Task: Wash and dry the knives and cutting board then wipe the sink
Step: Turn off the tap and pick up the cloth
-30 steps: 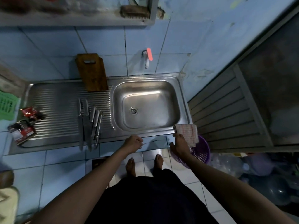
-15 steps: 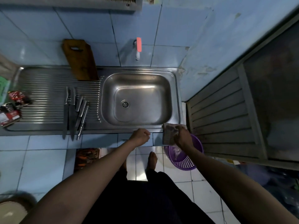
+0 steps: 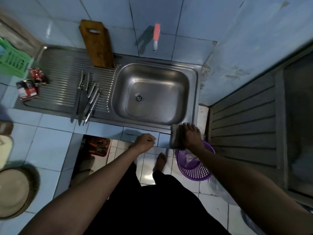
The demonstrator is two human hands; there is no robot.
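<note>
Steel sink (image 3: 194, 92): right hand (image 3: 190, 135) presses cloth (image 3: 175, 136) flat at front right corner; left hand (image 3: 145, 142) fisted, empty. Knives (image 3: 87, 97) on drainboard. Recommend firm, overlapping wipes along rim.

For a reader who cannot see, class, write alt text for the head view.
The right hand presses a cloth on the sink rim; the left hand is fisted. Knives lie on the drainboard, a cutting board leans on the wall.
</note>
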